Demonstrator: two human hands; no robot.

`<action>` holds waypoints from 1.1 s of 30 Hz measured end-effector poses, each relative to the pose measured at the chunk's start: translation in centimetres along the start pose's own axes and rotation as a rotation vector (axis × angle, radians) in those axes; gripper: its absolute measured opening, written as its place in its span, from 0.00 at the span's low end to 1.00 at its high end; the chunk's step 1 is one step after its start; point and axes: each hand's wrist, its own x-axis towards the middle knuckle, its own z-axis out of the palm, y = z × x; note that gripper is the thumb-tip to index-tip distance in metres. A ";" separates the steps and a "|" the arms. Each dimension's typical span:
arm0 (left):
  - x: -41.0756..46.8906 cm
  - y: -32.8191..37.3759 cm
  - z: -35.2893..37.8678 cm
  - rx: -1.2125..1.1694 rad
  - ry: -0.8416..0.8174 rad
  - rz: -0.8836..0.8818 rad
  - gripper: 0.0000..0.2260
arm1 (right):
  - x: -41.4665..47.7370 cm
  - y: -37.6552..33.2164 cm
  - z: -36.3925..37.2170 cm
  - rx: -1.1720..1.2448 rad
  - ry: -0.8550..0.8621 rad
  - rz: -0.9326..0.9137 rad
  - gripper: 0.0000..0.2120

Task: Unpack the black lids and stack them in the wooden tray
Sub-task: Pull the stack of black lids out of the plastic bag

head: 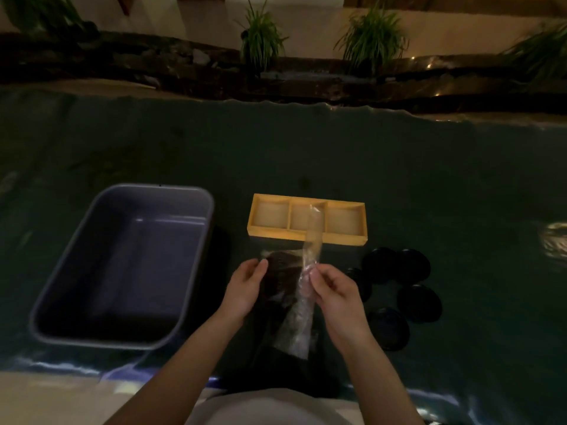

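I hold a black lid (280, 277) wrapped in clear plastic (299, 320) just above the table's near edge. My left hand (245, 286) grips the lid's left side. My right hand (333, 289) pinches the plastic wrap, and a strip of it rises in front of the wooden tray (306, 236). The tray has three compartments, and I see no lids in them. Several unwrapped black lids (395, 265) lie loose on the table to the right of my hands.
A grey plastic bin (122, 268) stands to the left and looks empty. The table has a dark green cover (306, 154). Beyond its far edge are dark rocks and potted grass plants (260, 35). A shiny object (555, 240) lies at the right edge.
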 end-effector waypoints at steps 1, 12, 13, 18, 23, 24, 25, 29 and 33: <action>-0.4 -0.1 0.1 0.067 0.026 0.108 0.12 | 0.0 0.4 0.2 -0.032 0.016 0.004 0.11; -2.7 -1.3 2.8 0.054 -0.260 0.323 0.10 | -0.6 2.7 -0.7 -0.152 0.095 0.027 0.06; -2.7 -1.3 2.8 0.062 -0.261 0.335 0.11 | -0.7 2.7 -0.9 -0.177 0.096 0.013 0.05; -2.7 -1.4 1.9 0.126 -0.135 0.396 0.11 | -1.3 2.4 -2.2 -0.278 0.247 -0.049 0.06; -2.0 -2.1 -1.6 -0.099 -0.029 0.275 0.07 | -2.0 1.1 -5.6 -0.216 0.364 -0.131 0.07; -2.1 -2.1 -2.1 -0.167 -0.020 0.250 0.08 | -2.3 1.0 -6.1 -0.230 0.340 -0.138 0.06; -2.2 -2.1 -2.5 -0.261 -0.019 0.222 0.09 | -2.6 0.8 -6.4 -0.246 0.310 -0.139 0.05; -3.6 -1.5 -3.1 -0.132 -0.031 0.208 0.19 | -3.6 1.0 -6.1 -0.322 0.172 -0.147 0.11; -4.0 -1.4 -2.4 0.261 0.049 0.280 0.09 | -4.2 1.7 -5.5 -0.453 0.124 -0.107 0.09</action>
